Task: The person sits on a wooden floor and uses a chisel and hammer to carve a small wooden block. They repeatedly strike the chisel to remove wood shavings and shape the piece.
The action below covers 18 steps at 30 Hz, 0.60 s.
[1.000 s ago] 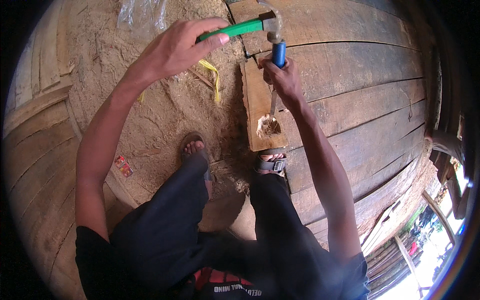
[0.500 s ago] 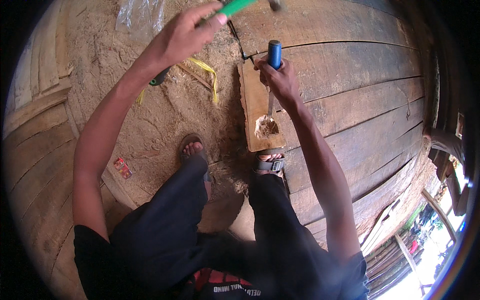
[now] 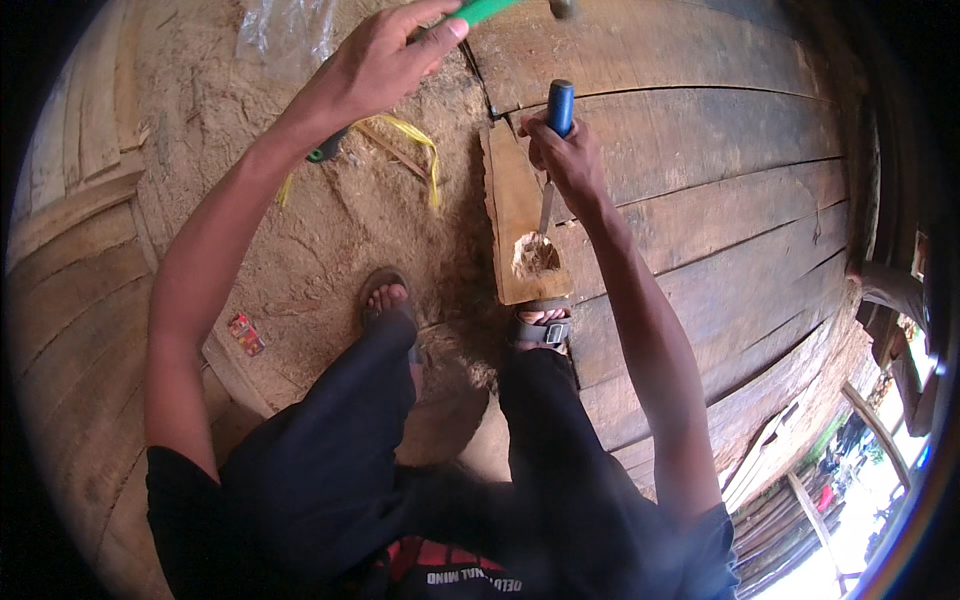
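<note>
The right hand (image 3: 568, 160) was clenched around the blue handle of a chisel (image 3: 555, 130), fingers wrapped tight. The blade ran down into a rough hollow (image 3: 536, 255) cut in a small wooden board (image 3: 515, 200). Just below that hollow, a sandalled foot (image 3: 543, 325) rested on the board's near end. Up and to the left of the board, the left hand (image 3: 385, 60) gripped the green handle of a hammer (image 3: 490, 10), fingers closed, its head raised above the chisel. Left of the board lay a yellow strap (image 3: 425, 150) on sawdust.
</note>
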Motion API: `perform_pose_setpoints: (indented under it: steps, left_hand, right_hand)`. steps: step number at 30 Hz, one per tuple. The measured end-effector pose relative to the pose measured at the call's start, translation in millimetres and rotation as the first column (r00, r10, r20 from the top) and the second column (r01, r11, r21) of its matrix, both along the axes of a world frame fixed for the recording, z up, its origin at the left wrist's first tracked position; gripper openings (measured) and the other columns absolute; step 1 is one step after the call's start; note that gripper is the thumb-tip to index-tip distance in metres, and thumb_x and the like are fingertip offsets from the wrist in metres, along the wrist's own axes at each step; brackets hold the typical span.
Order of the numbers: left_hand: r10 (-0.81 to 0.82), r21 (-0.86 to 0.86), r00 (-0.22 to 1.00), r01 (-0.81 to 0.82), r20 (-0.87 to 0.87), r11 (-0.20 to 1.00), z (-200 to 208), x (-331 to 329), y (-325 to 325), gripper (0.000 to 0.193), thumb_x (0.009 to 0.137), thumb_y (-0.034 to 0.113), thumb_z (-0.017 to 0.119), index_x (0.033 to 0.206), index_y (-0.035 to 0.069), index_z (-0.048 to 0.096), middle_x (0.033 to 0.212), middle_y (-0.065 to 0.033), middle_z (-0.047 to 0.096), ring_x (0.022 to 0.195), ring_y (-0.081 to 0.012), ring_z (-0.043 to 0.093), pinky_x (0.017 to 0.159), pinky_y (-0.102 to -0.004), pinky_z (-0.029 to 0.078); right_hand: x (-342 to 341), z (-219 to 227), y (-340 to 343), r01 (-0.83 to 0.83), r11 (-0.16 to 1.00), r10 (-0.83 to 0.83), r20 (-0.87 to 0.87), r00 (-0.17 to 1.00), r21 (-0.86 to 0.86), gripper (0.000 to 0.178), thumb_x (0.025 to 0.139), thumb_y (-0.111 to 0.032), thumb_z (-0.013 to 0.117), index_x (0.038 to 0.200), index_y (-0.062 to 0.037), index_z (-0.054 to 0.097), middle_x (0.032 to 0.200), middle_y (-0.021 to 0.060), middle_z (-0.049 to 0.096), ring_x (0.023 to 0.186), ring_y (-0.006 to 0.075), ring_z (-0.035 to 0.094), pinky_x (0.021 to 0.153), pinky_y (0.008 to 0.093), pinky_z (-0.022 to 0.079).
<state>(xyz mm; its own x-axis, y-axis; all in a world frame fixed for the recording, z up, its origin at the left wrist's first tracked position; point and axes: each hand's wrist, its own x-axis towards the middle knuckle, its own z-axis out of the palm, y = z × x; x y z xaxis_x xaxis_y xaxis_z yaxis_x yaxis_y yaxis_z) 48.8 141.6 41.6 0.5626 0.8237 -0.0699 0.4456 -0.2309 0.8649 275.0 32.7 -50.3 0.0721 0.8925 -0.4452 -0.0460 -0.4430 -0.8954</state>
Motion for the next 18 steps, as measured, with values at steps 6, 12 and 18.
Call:
perform_pose_setpoints:
  steps: [6,12,18]
  left_hand:
    - [-0.201,0.067,0.956,0.22,-0.215,0.973,5.4,-0.5,-4.1,0.055,0.1,0.042,0.049,0.138,0.002,0.045,0.064,0.0055,0.04,0.051,-0.0038,0.038,0.044,-0.0226,0.033]
    - [-0.103,0.015,0.989,0.105,-0.106,0.994,1.8,-8.9,-16.7,0.05,0.1,0.04,0.048,0.129,0.001,0.053,0.066,0.0021,0.048,0.053,-0.0068,0.043,0.047,-0.0277,0.037]
    - [-0.073,0.038,0.984,0.08,-0.16,0.996,4.2,-5.0,-29.1,0.048,0.1,0.039,0.051,0.129,0.001,0.053,0.065,0.0003,0.048,0.056,-0.0063,0.044,0.051,-0.0268,0.039]
  right_hand:
    - [1.9,1.0,-0.7,0.003,1.0,-0.002,0.023,1.0,-0.029,0.021,0.087,-0.021,0.066,0.082,-0.0007,0.063,0.061,-0.0009,0.053,0.052,0.0073,0.047,0.048,0.025,0.037]
    - [2.2,-2.6,-6.2,-0.037,0.999,0.037,-0.008,0.999,-0.004,0.02,0.086,-0.021,0.066,0.081,-0.0018,0.064,0.06,-0.0011,0.053,0.052,0.0076,0.048,0.048,0.0255,0.038]
    - [4.5,-22.9,-34.6,0.104,0.994,-0.104,-0.024,0.994,-0.027,0.016,0.086,-0.017,0.064,0.084,-0.0009,0.064,0.062,-0.0007,0.056,0.052,0.0077,0.049,0.048,0.0257,0.039]
